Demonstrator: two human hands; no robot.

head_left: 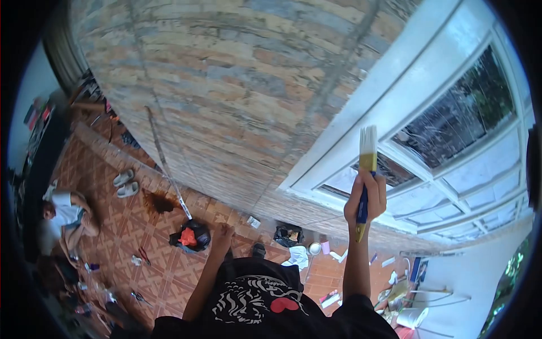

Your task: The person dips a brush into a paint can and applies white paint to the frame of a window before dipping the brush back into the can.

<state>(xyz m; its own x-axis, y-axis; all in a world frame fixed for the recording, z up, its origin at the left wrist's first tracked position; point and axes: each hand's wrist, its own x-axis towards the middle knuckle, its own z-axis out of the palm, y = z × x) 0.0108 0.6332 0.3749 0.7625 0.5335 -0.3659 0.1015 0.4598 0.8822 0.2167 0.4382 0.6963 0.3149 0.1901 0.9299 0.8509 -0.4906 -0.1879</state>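
A paintbrush [368,152] with pale bristles, a yellow band and a blue handle is gripped in my right hand [366,198]. Its bristles point up, in front of the white window frame [361,121]. My left hand [222,236] hangs low near the foot of the stone-patterned wall [226,101], fingers curled; whether it holds anything is too small to tell. Just left of that hand lies a black bag [197,233] with something red on it. A long stick [164,161] leans from the bag area up against the wall.
White sandals [127,183], a brown stain and red-handled pliers [144,256] are on the tiled floor [164,271]. A person [68,217] sits at the far left. Another black bag [288,235], a white cloth [297,257] and a white bucket [412,317] lie along the right.
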